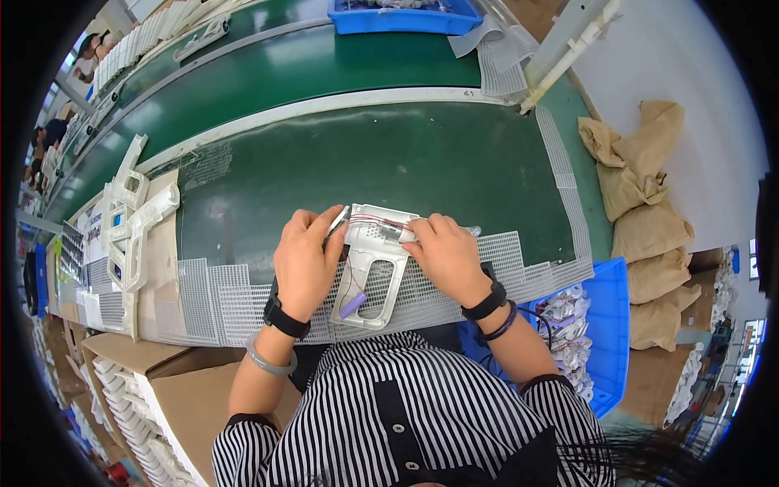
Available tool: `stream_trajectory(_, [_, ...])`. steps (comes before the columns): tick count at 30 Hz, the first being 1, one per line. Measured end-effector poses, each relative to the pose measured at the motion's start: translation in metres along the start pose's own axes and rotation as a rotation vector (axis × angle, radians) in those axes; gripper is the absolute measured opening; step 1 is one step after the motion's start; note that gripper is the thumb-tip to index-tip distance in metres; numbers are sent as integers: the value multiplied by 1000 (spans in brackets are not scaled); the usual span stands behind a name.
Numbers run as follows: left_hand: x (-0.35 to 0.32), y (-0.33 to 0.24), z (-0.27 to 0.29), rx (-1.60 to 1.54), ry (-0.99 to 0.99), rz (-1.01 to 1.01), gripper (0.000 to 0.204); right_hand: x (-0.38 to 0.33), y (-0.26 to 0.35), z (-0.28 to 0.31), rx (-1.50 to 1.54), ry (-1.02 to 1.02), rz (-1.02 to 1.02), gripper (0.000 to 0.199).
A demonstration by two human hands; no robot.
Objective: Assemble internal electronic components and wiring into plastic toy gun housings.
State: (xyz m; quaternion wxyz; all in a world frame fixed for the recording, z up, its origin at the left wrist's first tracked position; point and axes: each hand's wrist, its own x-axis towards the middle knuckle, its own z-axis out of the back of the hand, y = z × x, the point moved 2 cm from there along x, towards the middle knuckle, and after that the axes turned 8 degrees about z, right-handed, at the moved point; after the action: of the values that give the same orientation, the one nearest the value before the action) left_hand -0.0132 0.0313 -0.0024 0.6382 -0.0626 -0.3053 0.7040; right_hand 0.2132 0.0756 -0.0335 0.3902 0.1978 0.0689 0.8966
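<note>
A white plastic toy-gun housing half (365, 251) lies on the mesh matting in front of me, its hollow side up. Between thumb and fingers of my left hand (305, 261) is a small flat white part (338, 219), at the housing's upper left edge. My right hand (448, 256) pinches a grey-white cylindrical part (395, 232) at the housing's right end. A clear tip (474, 231) shows beyond that hand. Thin red and dark wires (377, 217) run across the housing. A purple cylinder (353, 306), looking like a battery, hangs on wires over the grip opening.
Larger white gun-shaped frames (130, 223) lie on cardboard at the left. A blue bin (607, 325) of bagged white parts stands at right, below tan sacks (653, 235). Across the green table (365, 146) is a blue tray (406, 22). An open carton (187, 398) sits lower left.
</note>
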Motion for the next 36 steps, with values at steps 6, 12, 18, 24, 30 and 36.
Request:
stream_trajectory(6, [21,-8,10,101,211,82,27,-2,1,-1,-1,-27,-33,29])
stream_trajectory(12, [31,-22,23,321,389,81,27,-4,2,-5,-1,-63,-39,29])
stream_trajectory(18, [27,-24,24,371,356,123,27,-6,1,-5,-9,-86,-35,29])
stream_trajectory(24, [6,-5,-4,204,77,174,29,-4,3,-5,2,-92,-22,29])
stream_trajectory(30, [0,1,-22,179,5,188,28,-5,1,-6,0,-94,-31,29])
stream_trajectory(36, [-4,3,-30,264,-17,115,27,-4,3,-5,8,-104,-36,26])
